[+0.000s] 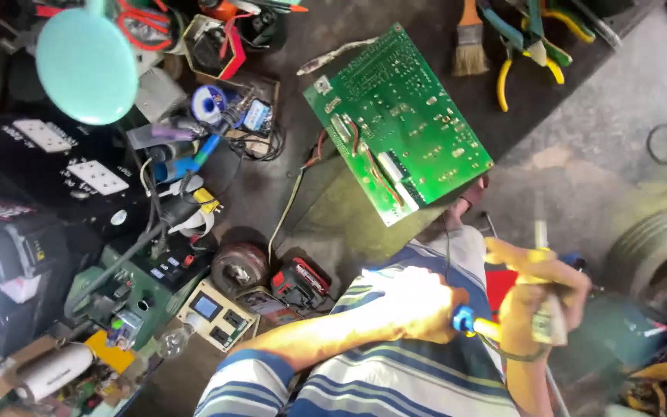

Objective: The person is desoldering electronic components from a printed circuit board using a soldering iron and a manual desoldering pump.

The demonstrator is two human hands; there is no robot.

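My left hand [418, 305] is closed around a tool with a blue and yellow handle [472, 323], which points towards my right hand. My right hand [540, 284] is closed on a slim pale tool [540, 232] whose thin shaft sticks up out of the fist. It is blurred, and I cannot tell what kind of tool it is. Both hands are close together over my lap and striped shirt [395, 378]. Beyond them a green circuit board [399, 123] with red wires lies tilted on the dark bench.
A teal lamp head [86, 66], a blue soldering iron [194, 158], a solder spool [210, 100] and a green control unit [144, 286] crowd the left. A brush [470, 38] and yellow-handled pliers [526, 58] lie at the top. A tyre [658, 255] is at the right.
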